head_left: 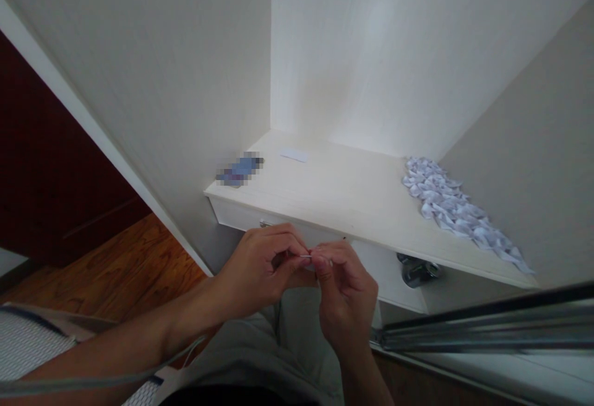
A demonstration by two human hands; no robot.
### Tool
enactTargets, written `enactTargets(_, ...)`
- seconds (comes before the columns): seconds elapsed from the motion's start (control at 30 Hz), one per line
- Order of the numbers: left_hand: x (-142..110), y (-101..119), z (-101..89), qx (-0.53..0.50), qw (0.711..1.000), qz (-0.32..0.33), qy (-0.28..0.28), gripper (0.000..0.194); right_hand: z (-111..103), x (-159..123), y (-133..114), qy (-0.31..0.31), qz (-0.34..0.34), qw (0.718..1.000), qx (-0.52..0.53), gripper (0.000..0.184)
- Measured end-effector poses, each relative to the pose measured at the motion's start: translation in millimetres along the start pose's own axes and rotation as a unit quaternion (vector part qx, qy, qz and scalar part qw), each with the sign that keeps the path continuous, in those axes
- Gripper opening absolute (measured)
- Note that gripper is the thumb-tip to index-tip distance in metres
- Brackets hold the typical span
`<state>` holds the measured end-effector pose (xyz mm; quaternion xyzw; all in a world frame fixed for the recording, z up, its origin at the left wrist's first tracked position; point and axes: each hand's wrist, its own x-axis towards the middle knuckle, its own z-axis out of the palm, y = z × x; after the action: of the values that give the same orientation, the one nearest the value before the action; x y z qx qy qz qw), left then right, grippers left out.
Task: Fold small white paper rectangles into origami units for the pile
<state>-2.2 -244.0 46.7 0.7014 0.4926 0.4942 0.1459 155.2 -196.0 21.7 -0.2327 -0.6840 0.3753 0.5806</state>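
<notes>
Thin pale piece (305, 256), lower centre of frame, pinched between fingertips of left hand (264, 263) and right hand (344, 288); seemed light, easily bent; ends best hold.

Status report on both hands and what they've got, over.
Left hand and right hand pinching together. Thin pale item between them, too small to identify. Nothing seen blocking the hands; shelf beyond.

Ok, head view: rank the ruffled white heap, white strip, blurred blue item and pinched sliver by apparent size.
1. Ruffled white heap
2. Blurred blue item
3. White strip
4. Pinched sliver, visible part only
</notes>
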Motion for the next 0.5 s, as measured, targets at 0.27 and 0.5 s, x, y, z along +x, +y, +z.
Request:
enactTargets(0.27,-2.6,-8.7,-2.1,-0.008,0.999,-0.028,-0.039,0.010,-3.8,-1.1,6.9,-0.018,-0.027,0.999,-0.004,0.021)
enactTargets(0.5,-7.3,-10.5,-0.3,0.012,1.000,-0.009,-0.017,0.013,0.8,-7.1,7.8,-0.020,-0.007,1.000,-0.003,0.019)
